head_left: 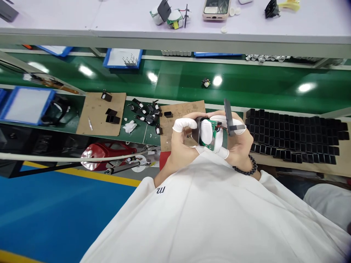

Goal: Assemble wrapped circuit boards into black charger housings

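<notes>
A worker in a white shirt (208,219) holds one case (195,134) and one board (212,125) over the near edge of the tabletop (136,136). The left hand (182,144) pinches the case in curled fingers; the right hand (240,142) grips the board, a plate (228,113) on leads standing against its thumb. How far the board sits inside the case cannot be told. Such work seems best done with case and board squared up, leads slack and pressure kept to the board's edges.

One bracelet circles the right wrist. Along the tabletop's right end stand dozens of black cases (290,135), too packed to count. Left of the hands, one small box (168,114) rests on the middle cardboard (183,107); about ten units (148,113) overlap beyond that sheet's left edge. One lone unit (206,83) sits on the green strip (175,80) past the tabletop's far edge. Farthest, one phone (216,9) lies by the front edge of the shelf (123,22).
</notes>
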The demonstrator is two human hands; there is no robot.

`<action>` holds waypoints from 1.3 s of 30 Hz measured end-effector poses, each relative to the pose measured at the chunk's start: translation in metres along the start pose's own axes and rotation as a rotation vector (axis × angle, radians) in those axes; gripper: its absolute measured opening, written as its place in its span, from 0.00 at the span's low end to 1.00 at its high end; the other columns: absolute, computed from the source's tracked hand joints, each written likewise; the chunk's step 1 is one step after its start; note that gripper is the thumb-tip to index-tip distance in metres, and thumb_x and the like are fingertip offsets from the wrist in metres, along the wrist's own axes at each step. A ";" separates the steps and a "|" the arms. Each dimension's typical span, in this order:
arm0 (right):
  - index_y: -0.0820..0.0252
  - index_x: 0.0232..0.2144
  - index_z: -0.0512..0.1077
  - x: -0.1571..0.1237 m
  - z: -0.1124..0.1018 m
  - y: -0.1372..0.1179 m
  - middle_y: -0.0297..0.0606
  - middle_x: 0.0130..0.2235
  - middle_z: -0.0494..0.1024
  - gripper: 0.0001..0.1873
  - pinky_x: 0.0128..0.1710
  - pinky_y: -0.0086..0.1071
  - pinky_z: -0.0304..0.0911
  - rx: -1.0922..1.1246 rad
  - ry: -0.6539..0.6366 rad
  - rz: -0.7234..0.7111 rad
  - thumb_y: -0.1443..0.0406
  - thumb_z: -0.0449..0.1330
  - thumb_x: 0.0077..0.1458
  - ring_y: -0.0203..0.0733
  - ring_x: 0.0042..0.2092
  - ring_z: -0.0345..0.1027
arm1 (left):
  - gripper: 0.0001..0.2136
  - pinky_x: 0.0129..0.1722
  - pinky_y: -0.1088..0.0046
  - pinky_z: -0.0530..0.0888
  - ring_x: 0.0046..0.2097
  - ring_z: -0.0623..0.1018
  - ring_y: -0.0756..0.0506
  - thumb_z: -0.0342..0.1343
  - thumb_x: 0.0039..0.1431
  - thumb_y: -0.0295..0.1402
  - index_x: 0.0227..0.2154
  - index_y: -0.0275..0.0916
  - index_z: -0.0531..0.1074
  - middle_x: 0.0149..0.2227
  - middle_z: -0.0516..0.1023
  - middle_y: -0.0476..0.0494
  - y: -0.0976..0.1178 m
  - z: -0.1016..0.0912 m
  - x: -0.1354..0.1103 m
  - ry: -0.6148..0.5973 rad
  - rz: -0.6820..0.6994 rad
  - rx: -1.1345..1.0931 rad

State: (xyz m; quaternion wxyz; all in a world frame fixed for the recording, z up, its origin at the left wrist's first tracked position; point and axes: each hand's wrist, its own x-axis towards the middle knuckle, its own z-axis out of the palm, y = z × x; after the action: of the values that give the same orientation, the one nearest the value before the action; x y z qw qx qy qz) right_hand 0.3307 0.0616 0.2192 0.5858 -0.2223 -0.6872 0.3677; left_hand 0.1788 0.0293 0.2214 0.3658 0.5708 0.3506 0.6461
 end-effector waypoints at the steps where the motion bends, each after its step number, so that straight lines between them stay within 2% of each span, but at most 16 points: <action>1: 0.45 0.57 0.76 0.000 0.000 0.000 0.41 0.53 0.80 0.28 0.54 0.55 0.74 -0.004 -0.001 0.003 0.58 0.71 0.53 0.60 0.57 0.75 | 0.24 0.47 0.61 0.81 0.57 0.80 0.39 0.75 0.49 0.31 0.44 0.48 0.67 0.55 0.78 0.47 0.000 0.000 0.000 -0.003 -0.004 -0.007; 8: 0.42 0.60 0.74 0.000 -0.001 0.000 0.40 0.56 0.78 0.32 0.53 0.54 0.73 -0.020 -0.018 -0.003 0.61 0.70 0.52 0.61 0.58 0.74 | 0.25 0.46 0.60 0.82 0.57 0.81 0.38 0.74 0.48 0.29 0.45 0.48 0.67 0.55 0.78 0.45 -0.003 -0.001 0.000 0.003 0.027 -0.007; 12: 0.43 0.55 0.76 0.003 -0.001 -0.003 0.40 0.55 0.79 0.28 0.52 0.55 0.74 0.002 -0.009 0.011 0.60 0.72 0.50 0.61 0.56 0.75 | 0.23 0.47 0.59 0.82 0.56 0.81 0.38 0.71 0.51 0.28 0.45 0.49 0.66 0.54 0.79 0.46 0.000 -0.001 0.000 -0.015 0.031 0.015; 15: 0.44 0.53 0.77 0.007 -0.001 -0.008 0.40 0.55 0.79 0.28 0.56 0.55 0.73 -0.009 -0.031 0.072 0.62 0.74 0.49 0.60 0.57 0.75 | 0.22 0.46 0.63 0.81 0.57 0.80 0.39 0.71 0.53 0.29 0.45 0.47 0.66 0.55 0.78 0.45 -0.002 -0.001 -0.001 0.000 -0.007 0.013; 18: 0.45 0.52 0.78 0.011 -0.001 -0.007 0.40 0.57 0.77 0.30 0.60 0.53 0.71 -0.055 -0.030 0.190 0.62 0.77 0.45 0.57 0.59 0.73 | 0.26 0.43 0.67 0.79 0.53 0.80 0.41 0.75 0.49 0.34 0.44 0.46 0.65 0.54 0.77 0.45 -0.016 -0.005 -0.003 0.041 -0.056 -0.011; 20: 0.46 0.50 0.79 0.011 -0.001 -0.001 0.40 0.60 0.75 0.31 0.60 0.50 0.71 -0.070 -0.015 0.255 0.62 0.79 0.41 0.56 0.60 0.72 | 0.28 0.43 0.69 0.79 0.49 0.81 0.44 0.78 0.45 0.35 0.43 0.46 0.64 0.51 0.78 0.47 -0.030 -0.008 -0.004 0.046 -0.084 -0.034; 23: 0.47 0.52 0.78 0.010 -0.002 0.013 0.41 0.62 0.73 0.35 0.60 0.47 0.72 -0.044 -0.043 0.299 0.61 0.80 0.39 0.55 0.62 0.70 | 0.29 0.44 0.70 0.78 0.48 0.80 0.46 0.78 0.42 0.36 0.42 0.46 0.64 0.49 0.77 0.48 -0.048 -0.013 -0.005 0.025 -0.145 -0.051; 26: 0.49 0.54 0.77 0.010 -0.001 0.025 0.42 0.61 0.74 0.35 0.62 0.47 0.70 -0.023 -0.084 0.324 0.60 0.79 0.42 0.54 0.62 0.70 | 0.28 0.45 0.71 0.77 0.48 0.78 0.47 0.77 0.42 0.35 0.40 0.45 0.63 0.48 0.76 0.47 -0.059 -0.013 -0.005 0.024 -0.200 -0.030; 30: 0.50 0.55 0.77 0.010 -0.001 0.035 0.43 0.62 0.74 0.32 0.65 0.50 0.65 -0.051 -0.150 0.393 0.58 0.77 0.48 0.54 0.63 0.69 | 0.29 0.43 0.73 0.76 0.42 0.76 0.49 0.78 0.39 0.35 0.38 0.43 0.63 0.41 0.73 0.50 -0.069 -0.011 -0.004 0.083 -0.246 -0.011; 34: 0.50 0.64 0.69 0.006 -0.003 0.053 0.46 0.65 0.71 0.48 0.68 0.52 0.63 0.027 -0.262 0.568 0.56 0.80 0.42 0.57 0.66 0.66 | 0.33 0.42 0.74 0.75 0.43 0.76 0.49 0.80 0.35 0.35 0.37 0.44 0.61 0.40 0.72 0.52 -0.079 -0.010 0.000 0.138 -0.402 -0.061; 36: 0.51 0.66 0.66 0.001 -0.003 0.066 0.47 0.66 0.70 0.53 0.69 0.52 0.62 0.091 -0.250 0.648 0.55 0.81 0.39 0.58 0.67 0.65 | 0.33 0.43 0.74 0.75 0.45 0.77 0.48 0.79 0.35 0.34 0.38 0.44 0.60 0.42 0.73 0.51 -0.086 -0.012 0.002 0.134 -0.499 -0.100; 39: 0.52 0.62 0.70 -0.004 -0.002 0.090 0.46 0.63 0.74 0.48 0.66 0.52 0.66 0.173 -0.149 0.724 0.52 0.80 0.40 0.58 0.65 0.67 | 0.32 0.46 0.73 0.76 0.49 0.77 0.47 0.79 0.37 0.33 0.40 0.45 0.61 0.46 0.74 0.48 -0.100 -0.020 0.003 0.079 -0.566 -0.179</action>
State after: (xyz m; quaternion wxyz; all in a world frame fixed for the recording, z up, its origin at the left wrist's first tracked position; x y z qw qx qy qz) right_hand 0.3222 0.1159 0.1481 0.3828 -0.3734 -0.5713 0.6227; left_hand 0.1657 0.0799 0.1333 0.5663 0.3900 0.4516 0.5685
